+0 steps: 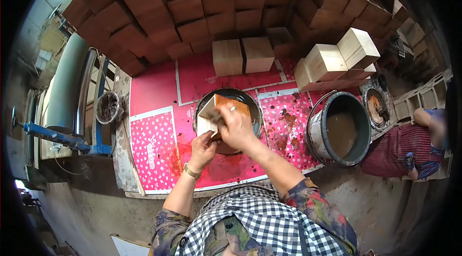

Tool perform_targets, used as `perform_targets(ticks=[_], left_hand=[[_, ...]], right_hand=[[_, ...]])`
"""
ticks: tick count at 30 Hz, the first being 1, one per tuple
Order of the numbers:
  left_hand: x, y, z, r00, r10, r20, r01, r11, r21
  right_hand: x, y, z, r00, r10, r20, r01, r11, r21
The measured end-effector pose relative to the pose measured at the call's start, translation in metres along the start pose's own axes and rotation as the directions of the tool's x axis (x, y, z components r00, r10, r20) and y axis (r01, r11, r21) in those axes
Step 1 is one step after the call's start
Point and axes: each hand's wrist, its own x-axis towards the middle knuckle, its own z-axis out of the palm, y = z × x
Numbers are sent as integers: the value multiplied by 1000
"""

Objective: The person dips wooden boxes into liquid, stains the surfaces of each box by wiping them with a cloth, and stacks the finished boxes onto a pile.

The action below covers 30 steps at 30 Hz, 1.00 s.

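A wooden box [209, 111] is tilted over a round dark basin [256, 103], pale on its left faces and wet orange-brown on top. My left hand [203, 151] grips the box's lower left corner, fingers closed on its edge. Over the box is my right hand [237, 128], closed around a dark wad [218, 117] that lies against the wood. Whether the wad is a rag or a sponge I cannot tell. Brown liquid shows in the basin under the box.
Brown boxes [187, 10] are stacked along the back. Pale boxes [327, 62] stand at the right, near a bucket [315, 133] of brown liquid. Pink printed sheets [153, 155] cover the table. A roller machine [70, 90] is at left; another person [394, 152] sits at right.
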Motion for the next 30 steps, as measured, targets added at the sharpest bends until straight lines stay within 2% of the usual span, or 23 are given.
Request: perform_targets(ticks=[1,4,6,8,11,12,13,14,17,20,21,22,24,26,29,30], left_hand=[[0,3,1,997,-75,-19,72,991,-111],[-3,7,-5,998,-57,10,58,992,-113],[-8,13,-8,999,-21,37,24,997,-75],[-12,15,-10,998,8,66,-6,999,-35],[-8,6,-4,997,79,23,-79,997,17],[-6,5,-2,996,92,0,-92,995,26],[1,11,-4,996,76,51,-80,993,85],[2,10,-2,998,58,22,-58,998,19],[-1,3,-4,998,1,-57,-10,986,-167],[-9,5,-20,999,28,18,-29,998,56],[-13,3,-19,999,-38,12,39,997,-69],[-19,4,-22,996,-85,2,85,991,-105],[-20,25,-27,986,-165,-5,161,971,-179],[-25,19,-34,985,-172,-27,160,953,-257],[-24,23,-38,979,-190,-78,156,936,-316],[-26,25,-37,983,-181,-31,167,950,-263]], right_hand=[[-5,-12,-9,999,-13,43,12,999,32],[-23,8,-20,997,-74,23,72,993,92],[-19,34,-25,994,101,50,-106,987,118],[-6,73,-13,986,159,-41,-157,987,41],[17,63,-4,976,181,-124,-180,983,21],[19,42,-8,991,114,-69,-112,993,34],[14,23,-9,1000,27,-3,-27,997,76],[6,7,-11,996,-71,60,63,991,122],[-20,-6,-27,987,-121,107,104,983,153],[-41,43,-30,999,-3,45,-5,985,173],[-43,59,-29,996,81,49,-87,985,150],[-47,72,-27,984,174,48,-179,976,126],[-41,80,-35,976,215,-16,-209,962,174],[-32,80,-41,979,187,-84,-169,969,182],[-18,56,-53,999,31,-32,-21,959,282],[-12,21,-53,978,-189,94,146,928,343]])
